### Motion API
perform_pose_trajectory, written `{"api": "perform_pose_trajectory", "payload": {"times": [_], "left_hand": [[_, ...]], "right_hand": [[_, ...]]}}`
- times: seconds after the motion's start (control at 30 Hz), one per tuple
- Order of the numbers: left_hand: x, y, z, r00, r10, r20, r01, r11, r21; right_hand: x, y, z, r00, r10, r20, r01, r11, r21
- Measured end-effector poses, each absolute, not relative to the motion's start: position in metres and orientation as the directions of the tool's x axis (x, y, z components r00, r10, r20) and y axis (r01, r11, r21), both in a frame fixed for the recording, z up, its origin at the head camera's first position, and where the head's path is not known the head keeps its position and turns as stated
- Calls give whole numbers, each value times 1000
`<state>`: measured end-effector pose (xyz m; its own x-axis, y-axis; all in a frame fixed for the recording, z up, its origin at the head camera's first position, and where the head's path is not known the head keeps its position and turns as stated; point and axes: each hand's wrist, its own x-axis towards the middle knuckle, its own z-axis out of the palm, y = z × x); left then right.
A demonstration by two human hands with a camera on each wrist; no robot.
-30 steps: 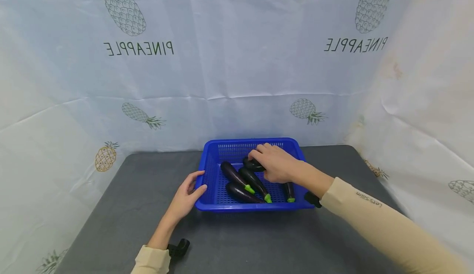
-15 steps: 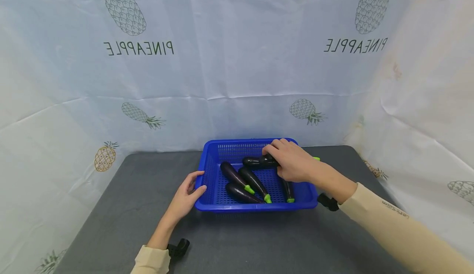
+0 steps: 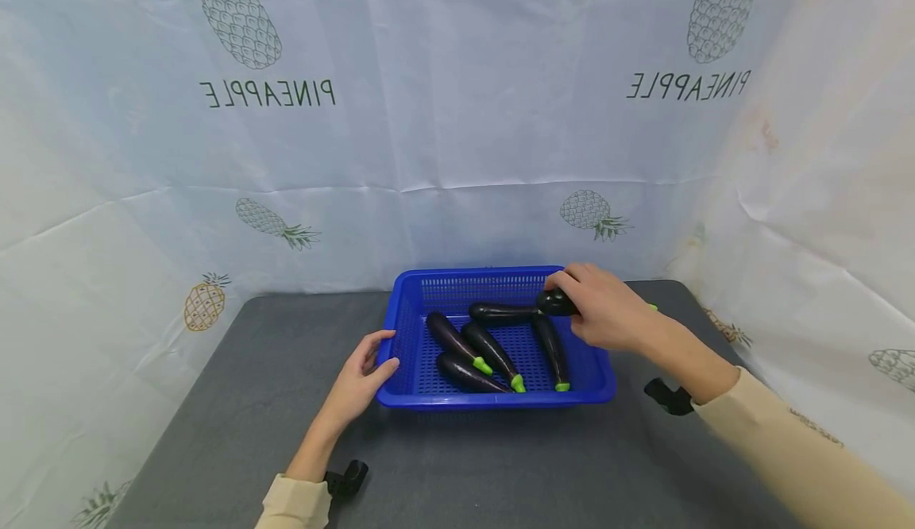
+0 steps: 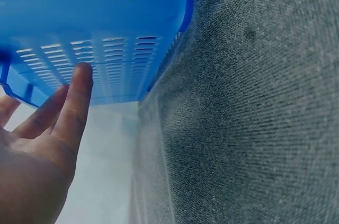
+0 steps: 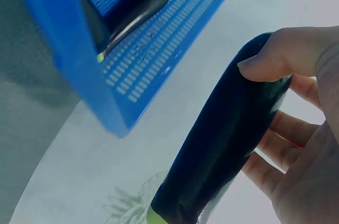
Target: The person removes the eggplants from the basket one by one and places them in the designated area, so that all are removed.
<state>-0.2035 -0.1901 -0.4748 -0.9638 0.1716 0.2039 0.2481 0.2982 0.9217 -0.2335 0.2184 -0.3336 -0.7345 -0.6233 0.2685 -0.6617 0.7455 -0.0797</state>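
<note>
My right hand grips a dark purple eggplant over the right rim of a blue plastic basket. In the right wrist view the thumb lies along the blunt end of the held eggplant, with the fingers on its other side. The green stem end points away from the basket. At the basket's left rim, my left hand holds on, its thumb over the rim and fingers at the slotted outer wall. Several eggplants lie inside, including one at the back and one at the right.
The basket stands on a grey cloth-covered table, near its back edge. White sheeting with pineapple prints hangs behind and along both sides. Black wrist devices sit below the left wrist and right wrist.
My right hand has drawn the eggplant rightward from the basket's middle to its right rim, uncovering the right and back eggplants. The left hand has stayed in place.
</note>
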Motion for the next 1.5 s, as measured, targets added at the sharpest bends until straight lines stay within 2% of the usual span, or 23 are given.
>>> {"api": "perform_pose_trajectory", "payload": {"times": [0.37,0.77,1.13,1.5], "left_hand": [[-203,-193,-471,-967,176,184,233,314,920],[-203,-192,-469,-968,184,173,224,310,924],[-204,-191,-471,-971,174,163,214,334,918],[-205,-191,-472,-970,181,160,212,320,923]], "right_hand": [[-237,250,-340,-751,-586,303,-630,774,-64],[-251,284,-356,-818,-507,271,-547,832,-92],[-265,308,-383,-817,-487,307,-530,846,-67],[-276,319,-422,-864,-450,226,-476,877,-73]]}}
